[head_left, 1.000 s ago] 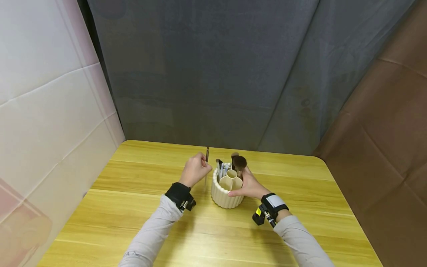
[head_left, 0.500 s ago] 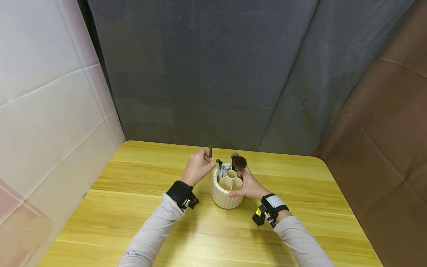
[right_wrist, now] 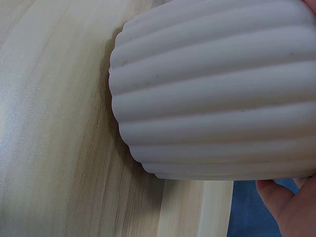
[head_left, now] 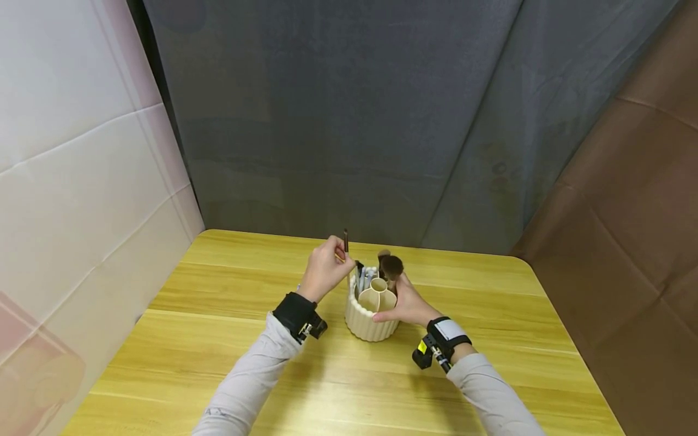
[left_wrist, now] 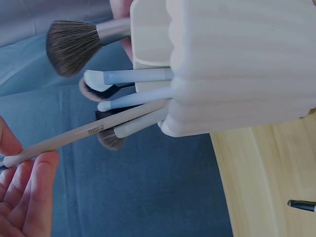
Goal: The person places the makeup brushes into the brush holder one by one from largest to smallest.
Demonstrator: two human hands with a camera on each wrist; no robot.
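A cream ribbed holder [head_left: 371, 318] stands on the table [head_left: 218, 339], nearer the far edge than the near one and about midway between the left and right edges. Its outer wall is round with horizontal-looking flutes in the wrist views; the surface is matte and unmarked. Inside, a smaller cup-shaped divider [head_left: 378, 297] splits the holder into compartments.

The left hand [head_left: 323, 275] pinches a thin brush [head_left: 346, 241] between curled fingers and thumb. The brush has a pale beige handle with small dark lettering and a dark tip. In the left wrist view its handle [left_wrist: 89, 132] slants from the fingers [left_wrist: 34, 192] towards the holder's rim [left_wrist: 170, 129], its lower end at or just inside the rim among the other handles; whether it rests on the bottom cannot be told.

The right hand [head_left: 406, 303] grips the holder's right wall, fingers curled round it, thumb at the near side. In the right wrist view only part of the palm [right_wrist: 291, 207] shows, against the holder's lower edge.

Standing in the holder: a large fluffy dark brush [head_left: 391, 265] with a grey ferrule, and several pale blue-handled brushes [left_wrist: 138, 76] in the left compartment, heads up. A small dark object [left_wrist: 301, 204] lies on the table; what it is cannot be told.
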